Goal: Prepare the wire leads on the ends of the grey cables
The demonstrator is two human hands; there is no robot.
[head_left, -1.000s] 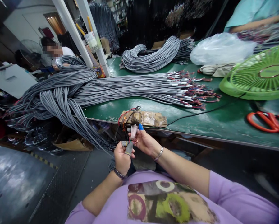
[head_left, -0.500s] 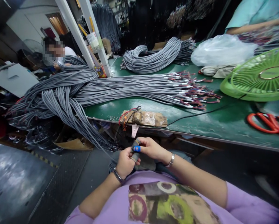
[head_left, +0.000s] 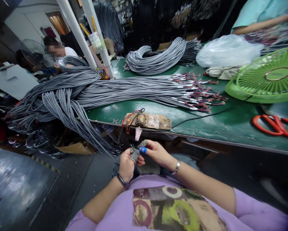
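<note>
My left hand (head_left: 126, 166) is closed low in front of my lap, with grey covers on its thumb and a fingertip. Thin wires (head_left: 133, 146), one of them greenish, poke out at its fingertips. Against them my right hand (head_left: 157, 154) pinches, its thumb wrapped in blue tape and its forefinger in a grey cover; what lies between those fingers is too small to make out. Just beyond the hands, a pale pink clip-like piece (head_left: 138, 133) hangs at the table edge below a wooden block (head_left: 156, 122) with red and black leads.
Grey cables (head_left: 129, 91) with stripped coloured ends lie across the green table (head_left: 206, 128), some drooping over its left edge. Coiled cables (head_left: 163, 59), a plastic bag (head_left: 228, 51), a green fan (head_left: 266, 77) and red scissors (head_left: 276, 126) are farther off. Two other people work nearby.
My hands have shifted slightly, the left one turning so that its covered thumb points up. Thin wires now show at the fingertips. The view has moved a little.
</note>
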